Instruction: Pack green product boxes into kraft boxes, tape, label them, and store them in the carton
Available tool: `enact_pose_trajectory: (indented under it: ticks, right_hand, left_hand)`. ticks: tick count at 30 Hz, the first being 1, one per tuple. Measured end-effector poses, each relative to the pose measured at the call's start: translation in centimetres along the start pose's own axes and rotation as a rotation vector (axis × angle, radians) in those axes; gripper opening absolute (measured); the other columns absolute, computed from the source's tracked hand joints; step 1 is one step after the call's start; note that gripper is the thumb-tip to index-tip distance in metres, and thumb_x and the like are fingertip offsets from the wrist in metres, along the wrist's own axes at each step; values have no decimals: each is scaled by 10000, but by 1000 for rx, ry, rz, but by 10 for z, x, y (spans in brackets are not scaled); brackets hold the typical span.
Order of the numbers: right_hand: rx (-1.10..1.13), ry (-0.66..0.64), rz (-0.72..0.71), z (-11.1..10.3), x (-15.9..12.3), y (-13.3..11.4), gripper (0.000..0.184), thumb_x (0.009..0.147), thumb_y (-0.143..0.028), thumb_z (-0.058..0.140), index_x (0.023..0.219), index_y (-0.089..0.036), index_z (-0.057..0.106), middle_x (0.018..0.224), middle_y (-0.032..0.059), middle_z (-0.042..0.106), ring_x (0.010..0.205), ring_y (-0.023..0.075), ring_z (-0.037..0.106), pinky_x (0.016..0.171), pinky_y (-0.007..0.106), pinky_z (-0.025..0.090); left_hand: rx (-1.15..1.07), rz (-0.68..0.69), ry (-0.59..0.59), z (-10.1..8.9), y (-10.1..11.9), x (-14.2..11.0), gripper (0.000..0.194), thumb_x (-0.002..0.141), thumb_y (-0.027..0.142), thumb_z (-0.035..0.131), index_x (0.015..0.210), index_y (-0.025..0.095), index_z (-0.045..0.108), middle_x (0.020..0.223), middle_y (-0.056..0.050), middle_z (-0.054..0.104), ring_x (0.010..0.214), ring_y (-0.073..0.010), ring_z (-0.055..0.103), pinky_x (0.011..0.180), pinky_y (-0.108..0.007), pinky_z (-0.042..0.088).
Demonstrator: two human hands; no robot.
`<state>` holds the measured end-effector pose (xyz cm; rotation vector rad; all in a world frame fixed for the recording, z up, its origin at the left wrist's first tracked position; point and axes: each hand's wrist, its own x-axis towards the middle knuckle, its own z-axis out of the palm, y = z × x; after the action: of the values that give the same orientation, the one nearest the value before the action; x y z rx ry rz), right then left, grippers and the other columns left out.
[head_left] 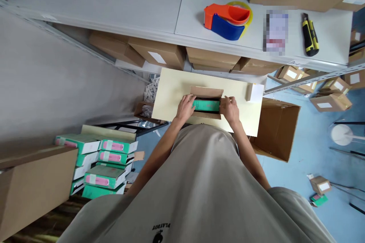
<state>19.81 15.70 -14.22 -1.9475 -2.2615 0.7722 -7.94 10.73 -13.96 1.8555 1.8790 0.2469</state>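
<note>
A small open cardboard box point(205, 91) sits on a pale yellow table, its flaps standing up or folded out. Inside it lies a green box point(207, 105), its narrow side facing up. My left hand point(185, 107) is at the left end of the cardboard box, its fingers curled at the rim beside the green box. My right hand point(230, 109) is at the right end, fingers bent over the short flap there. The undersides of both hands are hidden from me.
A tape dispenser point(228, 21) and a utility knife point(310, 35) lie on the shelf above the table point(171, 87). A small white box point(255, 93) stands at the table's right. Green boxes point(105, 176) are stacked at left; a large open carton point(275, 129) is at right.
</note>
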Motion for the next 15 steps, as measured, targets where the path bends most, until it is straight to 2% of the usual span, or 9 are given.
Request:
enact_pose_trajectory:
  ticks: [3, 5, 8, 12, 15]
  right_hand:
    - [106, 168, 126, 5, -2, 15, 529, 959, -406, 711, 1404, -128, 644, 1382, 238, 648, 1271, 371, 616, 1025, 501, 595]
    - [158, 149, 157, 9, -3, 21, 380, 954, -459, 681, 1169, -147, 712, 1207, 213, 716, 1122, 347, 651, 994, 494, 586]
    - [189, 78, 154, 11, -5, 19, 272, 978, -449, 582, 899, -205, 671, 1001, 176, 742, 939, 306, 671, 918, 451, 572]
    - [230, 136, 123, 3, -9, -2, 294, 968, -470, 532, 886, -216, 656, 1047, 216, 788, 933, 317, 722, 918, 445, 567]
    - [259, 144, 72, -5, -8, -30, 350, 941, -531, 547, 914, -208, 677, 1073, 232, 812, 925, 332, 757, 896, 449, 587]
  left_hand:
    - [27, -231, 92, 3, -6, -4, 473, 1014, 297, 700, 1466, 163, 728, 1446, -203, 728, 1382, -366, 643, 1211, -465, 517]
    - [42, -347, 41, 7, -7, -4, 364, 1018, 358, 711, 1308, 163, 816, 1295, -209, 799, 1283, -378, 700, 1124, -460, 561]
    - [30, -420, -50, 11, -5, -2, 290, 1046, 338, 645, 1114, 183, 881, 1159, -197, 850, 1151, -355, 763, 1001, -430, 590]
    - [0, -459, 11, 0, -1, -12, 279, 1024, 287, 635, 1050, 211, 902, 1135, -182, 866, 1068, -328, 794, 927, -398, 582]
    - [-46, -516, 95, -22, -13, -39, 248, 1008, 310, 672, 1057, 250, 906, 1144, -150, 874, 1090, -317, 801, 940, -381, 577]
